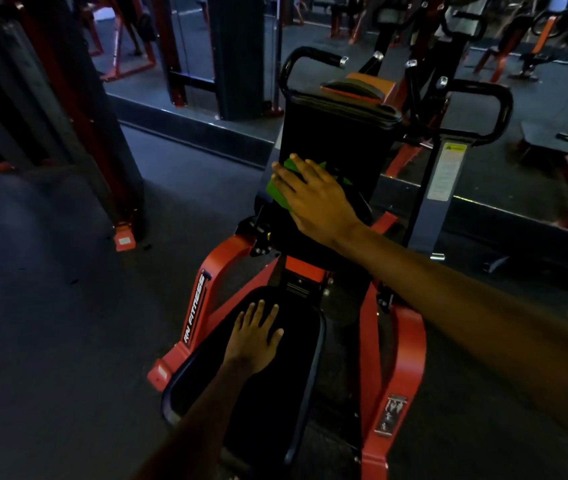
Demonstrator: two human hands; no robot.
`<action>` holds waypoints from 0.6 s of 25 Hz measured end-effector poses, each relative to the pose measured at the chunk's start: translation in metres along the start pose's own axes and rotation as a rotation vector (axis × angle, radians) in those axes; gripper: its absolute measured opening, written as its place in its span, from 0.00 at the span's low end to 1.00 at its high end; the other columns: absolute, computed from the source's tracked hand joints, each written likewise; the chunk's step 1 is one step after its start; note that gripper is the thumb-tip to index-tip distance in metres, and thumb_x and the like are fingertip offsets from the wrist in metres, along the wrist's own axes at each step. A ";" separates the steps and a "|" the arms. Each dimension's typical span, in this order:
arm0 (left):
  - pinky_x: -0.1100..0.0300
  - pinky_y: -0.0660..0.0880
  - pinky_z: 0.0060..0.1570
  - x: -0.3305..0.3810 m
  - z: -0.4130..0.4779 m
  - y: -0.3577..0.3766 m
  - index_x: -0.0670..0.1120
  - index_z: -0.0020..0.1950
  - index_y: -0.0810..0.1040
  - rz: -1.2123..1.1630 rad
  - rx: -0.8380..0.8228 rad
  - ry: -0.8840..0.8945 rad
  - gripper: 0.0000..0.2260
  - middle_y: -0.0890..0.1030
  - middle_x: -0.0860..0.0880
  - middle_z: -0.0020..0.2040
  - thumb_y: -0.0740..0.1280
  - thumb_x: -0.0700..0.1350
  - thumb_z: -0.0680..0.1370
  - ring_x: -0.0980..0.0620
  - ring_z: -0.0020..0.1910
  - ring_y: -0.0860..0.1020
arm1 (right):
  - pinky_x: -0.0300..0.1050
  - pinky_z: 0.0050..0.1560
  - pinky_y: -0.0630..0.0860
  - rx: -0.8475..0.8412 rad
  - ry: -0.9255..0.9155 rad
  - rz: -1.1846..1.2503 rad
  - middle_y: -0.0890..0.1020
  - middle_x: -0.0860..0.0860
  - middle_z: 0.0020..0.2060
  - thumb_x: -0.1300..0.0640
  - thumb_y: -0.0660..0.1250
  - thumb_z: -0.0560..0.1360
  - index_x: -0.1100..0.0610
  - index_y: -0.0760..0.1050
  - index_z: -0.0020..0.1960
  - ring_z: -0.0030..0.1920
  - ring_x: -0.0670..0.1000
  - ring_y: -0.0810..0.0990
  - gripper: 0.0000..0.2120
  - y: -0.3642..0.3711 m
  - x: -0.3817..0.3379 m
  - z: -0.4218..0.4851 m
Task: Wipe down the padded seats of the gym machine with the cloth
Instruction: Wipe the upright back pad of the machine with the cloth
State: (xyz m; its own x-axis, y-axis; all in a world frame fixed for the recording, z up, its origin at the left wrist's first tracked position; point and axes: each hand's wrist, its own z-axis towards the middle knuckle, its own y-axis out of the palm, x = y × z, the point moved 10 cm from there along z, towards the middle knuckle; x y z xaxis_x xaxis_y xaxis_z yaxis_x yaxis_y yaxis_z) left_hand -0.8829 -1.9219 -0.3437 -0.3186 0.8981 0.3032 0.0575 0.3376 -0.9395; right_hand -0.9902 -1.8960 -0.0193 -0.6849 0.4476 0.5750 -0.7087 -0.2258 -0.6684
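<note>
Wiping looks under way: the right hand (313,199), grip apart and flat, presses the one green cloth (276,192) against the lower part of the upright back pad (338,140). Below that pad, the left hand (254,337) rests spread and empty on the seat pad (275,393). Two pads counted; how much of either is clean I cannot tell.

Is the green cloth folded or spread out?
Folded: the green cloth is a compact, straight-edged pad under the right hand, pressed against the upright back pad.
</note>
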 end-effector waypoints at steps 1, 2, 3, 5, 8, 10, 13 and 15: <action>0.47 0.44 0.79 0.000 -0.001 0.000 0.55 0.83 0.51 -0.004 0.006 0.003 0.38 0.51 0.44 0.84 0.35 0.67 0.75 0.43 0.83 0.48 | 0.56 0.71 0.69 -0.019 0.001 0.005 0.75 0.55 0.72 0.56 0.74 0.67 0.57 0.75 0.71 0.71 0.62 0.73 0.32 0.001 -0.004 0.003; 0.47 0.44 0.79 0.000 -0.002 0.001 0.55 0.83 0.51 -0.010 0.007 0.003 0.38 0.51 0.44 0.84 0.36 0.67 0.75 0.43 0.83 0.48 | 0.56 0.72 0.68 -0.041 -0.008 0.010 0.74 0.54 0.72 0.56 0.74 0.68 0.57 0.74 0.71 0.72 0.62 0.73 0.32 0.004 -0.008 0.000; 0.47 0.44 0.79 0.000 -0.002 0.002 0.55 0.83 0.51 -0.009 0.001 0.001 0.38 0.51 0.45 0.84 0.35 0.67 0.75 0.43 0.83 0.47 | 0.56 0.72 0.67 -0.071 -0.029 0.012 0.73 0.54 0.73 0.56 0.74 0.68 0.56 0.73 0.72 0.73 0.62 0.72 0.33 0.009 -0.012 -0.009; 0.48 0.42 0.79 0.000 -0.003 0.002 0.55 0.83 0.49 -0.011 -0.004 -0.005 0.39 0.49 0.45 0.84 0.34 0.67 0.74 0.44 0.83 0.46 | 0.55 0.74 0.65 -0.118 -0.122 -0.028 0.70 0.54 0.76 0.55 0.75 0.68 0.56 0.70 0.75 0.75 0.61 0.68 0.36 0.022 -0.023 -0.038; 0.48 0.41 0.79 0.002 -0.003 0.000 0.55 0.84 0.48 -0.020 0.001 -0.011 0.39 0.49 0.45 0.84 0.34 0.67 0.74 0.44 0.83 0.45 | 0.55 0.76 0.61 -0.179 -0.216 -0.100 0.65 0.53 0.78 0.55 0.73 0.70 0.56 0.67 0.77 0.77 0.61 0.64 0.37 0.042 -0.034 -0.066; 0.48 0.42 0.79 0.002 -0.004 0.002 0.55 0.84 0.49 -0.013 0.000 -0.019 0.39 0.49 0.45 0.84 0.35 0.67 0.74 0.44 0.83 0.46 | 0.55 0.76 0.60 -0.176 -0.222 -0.108 0.66 0.53 0.78 0.55 0.71 0.70 0.55 0.68 0.77 0.77 0.61 0.64 0.36 0.051 -0.048 -0.055; 0.45 0.52 0.78 0.002 0.005 -0.002 0.54 0.83 0.56 -0.020 0.015 -0.019 0.40 0.58 0.43 0.82 0.39 0.68 0.74 0.40 0.81 0.55 | 0.55 0.77 0.60 -0.239 -0.259 -0.129 0.65 0.52 0.78 0.52 0.70 0.73 0.54 0.68 0.77 0.77 0.62 0.64 0.33 0.067 -0.085 -0.037; 0.42 0.60 0.75 0.004 0.014 -0.007 0.52 0.81 0.63 -0.009 0.052 0.017 0.38 0.65 0.39 0.79 0.44 0.68 0.76 0.36 0.77 0.63 | 0.55 0.77 0.59 -0.313 -0.301 -0.126 0.64 0.53 0.79 0.53 0.70 0.73 0.55 0.67 0.77 0.78 0.62 0.63 0.34 0.078 -0.099 -0.043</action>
State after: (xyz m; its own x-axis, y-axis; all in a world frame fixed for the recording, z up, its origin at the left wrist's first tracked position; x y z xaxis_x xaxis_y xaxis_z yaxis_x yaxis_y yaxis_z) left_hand -0.8978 -1.9247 -0.3384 -0.3025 0.9001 0.3136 0.0051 0.3305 -0.9438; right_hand -0.9709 -1.9206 -0.1488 -0.6485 0.1725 0.7415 -0.7357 0.1080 -0.6686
